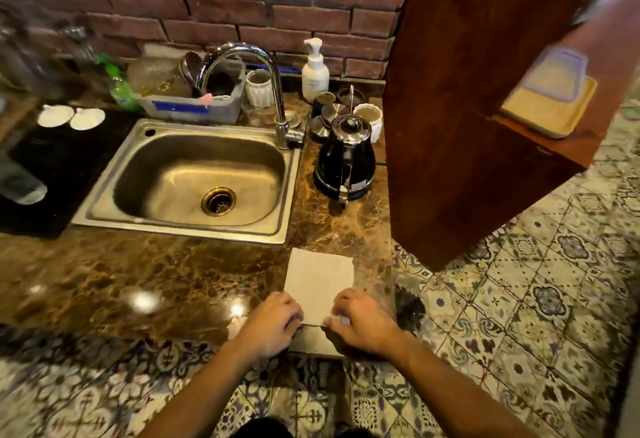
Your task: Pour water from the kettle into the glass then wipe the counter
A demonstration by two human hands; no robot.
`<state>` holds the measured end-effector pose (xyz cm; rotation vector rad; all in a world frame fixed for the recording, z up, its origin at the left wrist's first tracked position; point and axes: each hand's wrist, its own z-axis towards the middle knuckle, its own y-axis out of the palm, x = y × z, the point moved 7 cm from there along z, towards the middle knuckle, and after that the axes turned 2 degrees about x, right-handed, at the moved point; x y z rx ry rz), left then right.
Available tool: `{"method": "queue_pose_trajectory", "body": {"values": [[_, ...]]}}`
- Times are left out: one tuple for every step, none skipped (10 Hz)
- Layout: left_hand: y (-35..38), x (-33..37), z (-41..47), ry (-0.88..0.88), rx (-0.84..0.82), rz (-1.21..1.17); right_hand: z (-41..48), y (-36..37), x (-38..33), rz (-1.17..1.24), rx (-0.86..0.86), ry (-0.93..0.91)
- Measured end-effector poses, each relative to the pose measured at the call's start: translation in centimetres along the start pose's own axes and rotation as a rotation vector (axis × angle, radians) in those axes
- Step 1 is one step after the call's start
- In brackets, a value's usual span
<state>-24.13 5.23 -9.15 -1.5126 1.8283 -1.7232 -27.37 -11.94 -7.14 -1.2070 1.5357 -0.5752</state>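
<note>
A white cloth point(318, 281) lies flat on the brown marble counter point(138, 275) near its front right corner. My left hand point(273, 321) and my right hand point(360, 323) both pinch the cloth's near edge, fingers curled over it. The black kettle point(345, 160) stands upright on its base at the right of the sink, well behind the cloth. A clear glass point(19, 181) sits blurred at the far left on a black mat.
A steel sink point(104, 209) with a tall tap point(273, 91) fills the middle. Behind it stand a dish tub point(194, 105), white cups, a soap pump bottle point(314, 72) and a green bottle point(119, 86). A wooden cabinet point(467, 108) stands at the right, over tiled floor.
</note>
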Motion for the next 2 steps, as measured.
{"method": "queue_pose_trajectory", "body": {"values": [[-2.5,0.9,1.6,-0.040,-0.060,0.069,1.3,-3.8,-0.2,-0.039,0.076,-0.059],[-8.9,1.9,4.6,-0.062,0.107,0.125,3.9,-10.5,-0.5,-0.105,0.283,-0.095]]}}
